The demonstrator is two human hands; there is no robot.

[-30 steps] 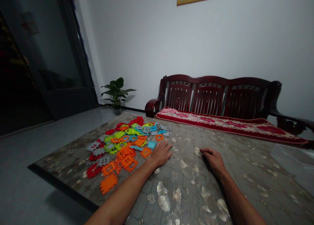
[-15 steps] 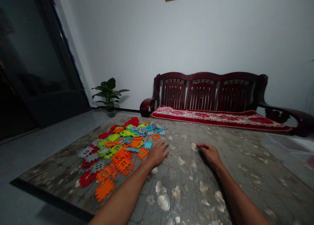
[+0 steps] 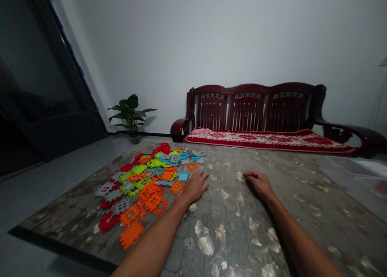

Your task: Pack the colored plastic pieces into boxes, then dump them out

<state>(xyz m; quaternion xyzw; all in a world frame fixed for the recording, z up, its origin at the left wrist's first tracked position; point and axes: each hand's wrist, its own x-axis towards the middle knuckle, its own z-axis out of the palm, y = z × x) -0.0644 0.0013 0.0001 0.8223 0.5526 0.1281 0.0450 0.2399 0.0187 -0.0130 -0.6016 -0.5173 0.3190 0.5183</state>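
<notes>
My left hand lies palm down on the patterned tabletop with its fingers stretched forward, holding nothing. Just to its left spreads a pile of plastic interlocking building pieces in orange, red, green, blue and grey. Closest to that hand are a light-blue square piece and an orange piece with a cut-out. Resting on its side on the table, my right hand has its fingers curled together and pointing left. No object shows in it, and its palm side is partly hidden.
Clear plastic bins stand at the table's right side. Behind the table is a dark red wooden bench with a red floral cover. A potted plant sits on the floor at the back left.
My view has tilted down and shifted slightly. Both hands stay in place on the table, and the pile of pieces looks the same.
</notes>
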